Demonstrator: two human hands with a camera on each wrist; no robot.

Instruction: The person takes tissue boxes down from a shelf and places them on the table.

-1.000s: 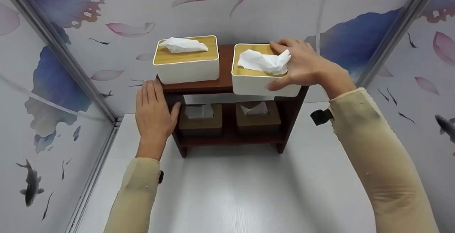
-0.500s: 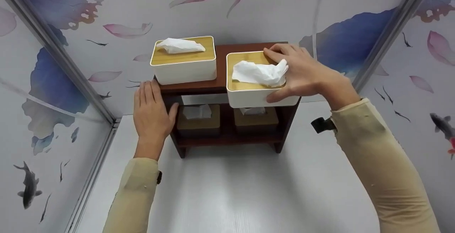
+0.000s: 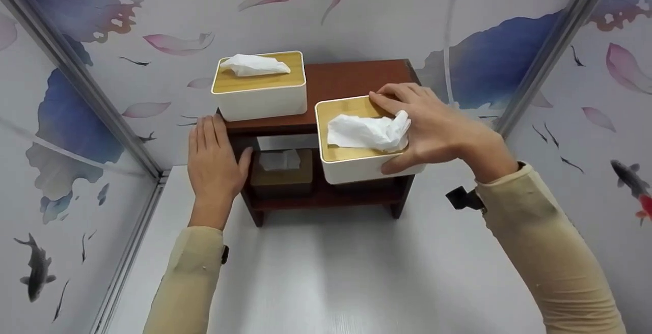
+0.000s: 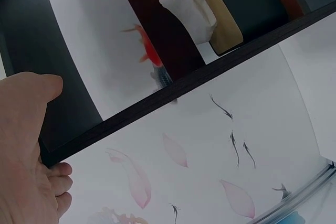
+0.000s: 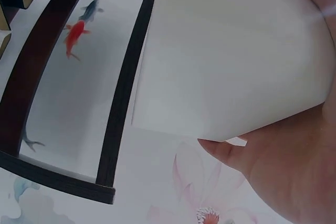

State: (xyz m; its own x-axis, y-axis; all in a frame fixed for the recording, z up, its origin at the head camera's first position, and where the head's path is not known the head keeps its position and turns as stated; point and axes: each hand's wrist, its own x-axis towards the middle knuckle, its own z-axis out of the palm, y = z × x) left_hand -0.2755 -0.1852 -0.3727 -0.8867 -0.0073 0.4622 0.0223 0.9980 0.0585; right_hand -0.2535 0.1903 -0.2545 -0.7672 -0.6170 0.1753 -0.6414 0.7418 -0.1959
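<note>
My right hand [image 3: 433,130] grips a white tissue box [image 3: 356,169] with a wood-look lid and a white tissue standing out of it. The thumb lies on its front face, fingers at the far side. The box hangs in front of the two-tier dark red-brown shelf [image 3: 364,77]; in the right wrist view its white side [image 5: 231,51] fills much of the picture. My left hand [image 3: 216,163] holds the shelf's left side near the top, fingers extended outside. In the left wrist view the thumb [image 4: 50,86] lies on the inner side.
A similar tissue box [image 3: 260,102] stands on the top board's left end. On the lower tier sits another wood-topped tissue box [image 3: 281,184]; its right neighbour is mostly hidden by the held box. White floor [image 3: 326,268] lies in front, printed wall panels [image 3: 387,23] behind and beside.
My right hand has brought the held tissue box forward and down off the top board, uncovering the board's right end. The left hand stays on the shelf's side.
</note>
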